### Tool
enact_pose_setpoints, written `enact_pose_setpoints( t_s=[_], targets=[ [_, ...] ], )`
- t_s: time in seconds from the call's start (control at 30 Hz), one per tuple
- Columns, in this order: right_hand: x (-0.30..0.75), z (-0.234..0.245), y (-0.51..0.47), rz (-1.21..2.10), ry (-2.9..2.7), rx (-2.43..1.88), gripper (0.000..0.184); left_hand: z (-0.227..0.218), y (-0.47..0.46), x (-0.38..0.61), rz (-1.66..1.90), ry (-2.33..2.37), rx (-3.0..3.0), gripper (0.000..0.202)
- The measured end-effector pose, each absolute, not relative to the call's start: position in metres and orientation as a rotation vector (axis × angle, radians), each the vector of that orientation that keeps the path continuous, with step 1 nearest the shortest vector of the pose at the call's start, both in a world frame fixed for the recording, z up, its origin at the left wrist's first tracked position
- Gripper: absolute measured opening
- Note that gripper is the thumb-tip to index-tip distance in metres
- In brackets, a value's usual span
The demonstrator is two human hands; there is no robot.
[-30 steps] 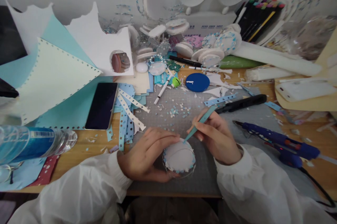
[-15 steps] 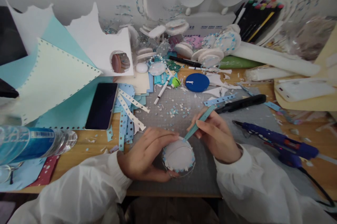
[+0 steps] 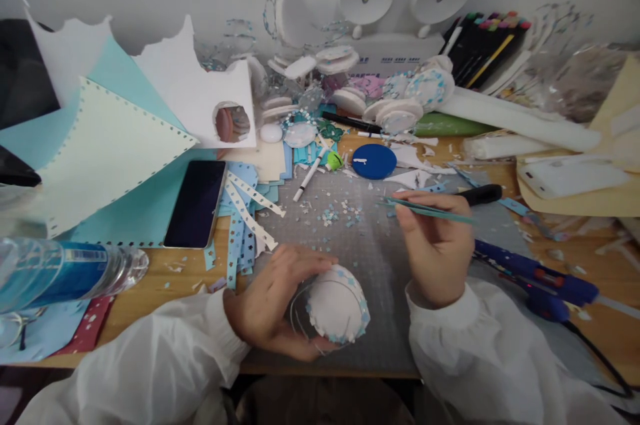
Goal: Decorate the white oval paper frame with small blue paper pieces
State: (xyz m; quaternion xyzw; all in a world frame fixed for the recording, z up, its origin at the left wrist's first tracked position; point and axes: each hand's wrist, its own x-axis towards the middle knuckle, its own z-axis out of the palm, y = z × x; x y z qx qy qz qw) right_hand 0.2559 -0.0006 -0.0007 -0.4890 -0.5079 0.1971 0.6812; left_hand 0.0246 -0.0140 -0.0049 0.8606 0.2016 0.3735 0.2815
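My left hand grips a white round disc by its left edge, above the grey cutting mat. Small blue and white paper pieces ring the disc, and a thin wire loop stands out at its left side. In my right hand is a pair of teal tweezers, held nearly level with the tips to the left, apart from the disc. Whether the tips carry anything is too small to tell. Behind the disc, tiny blue and white paper bits lie scattered on the mat.
To the right lie a blue glue gun with its cord and a black-handled tool. On the left are a phone, punched paper strips and a water bottle. A blue oval lid and several white discs sit behind.
My right hand has moved right and up, taking the tweezers off the disc and turning them nearly level. The disc has turned slightly in my left hand.
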Motion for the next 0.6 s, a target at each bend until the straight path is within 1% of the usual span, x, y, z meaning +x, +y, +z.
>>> enact_pose_setpoints(
  t_s=[0.13, 0.3, 0.6],
  targets=[
    [0.256, -0.003, -0.002, 0.480, -1.252, -1.144, 0.015, -0.007, -0.014, 0.026, 1.124, 0.491, 2.284, 0.083],
    [0.254, -0.015, -0.005, 0.558, -1.457, -1.190, 0.011, -0.005, -0.015, 0.026, 1.104, 0.512, 2.327, 0.083],
    [0.263, -0.024, 0.001, 0.313, -1.611, -1.375, 0.007, 0.008, -0.013, 0.028, 1.045, 0.536, 2.410, 0.074]
  ],
)
